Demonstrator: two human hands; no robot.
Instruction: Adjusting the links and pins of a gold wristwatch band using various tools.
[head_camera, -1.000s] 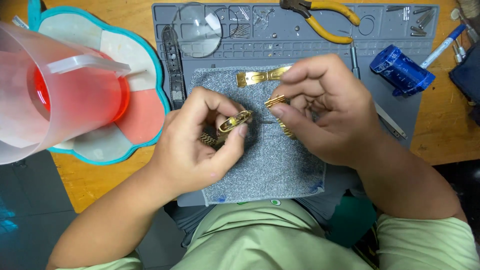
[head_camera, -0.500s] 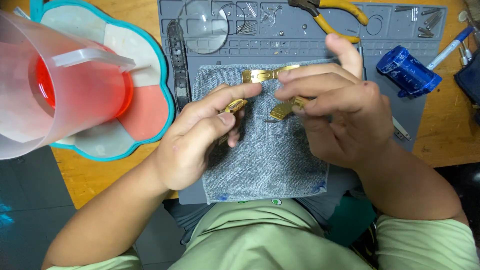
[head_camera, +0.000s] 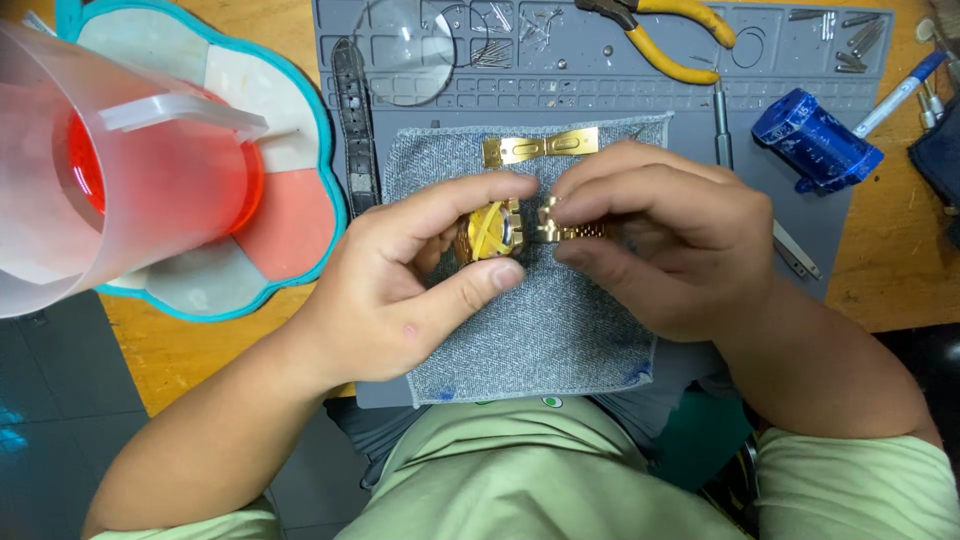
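Fingers of the left hand (head_camera: 400, 290) pinch a gold watch (head_camera: 488, 232); the right hand (head_camera: 665, 235) grips its gold band (head_camera: 570, 231) just right, over a grey cloth (head_camera: 545, 340).

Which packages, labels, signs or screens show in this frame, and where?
No screens or signs show.
Blue translucent plastic case: boxy, lying tilted on the grey work mat, upper right.
Blue-capped marker pen: slim, slanted, on the wooden table at the right edge; any label too small to tell.
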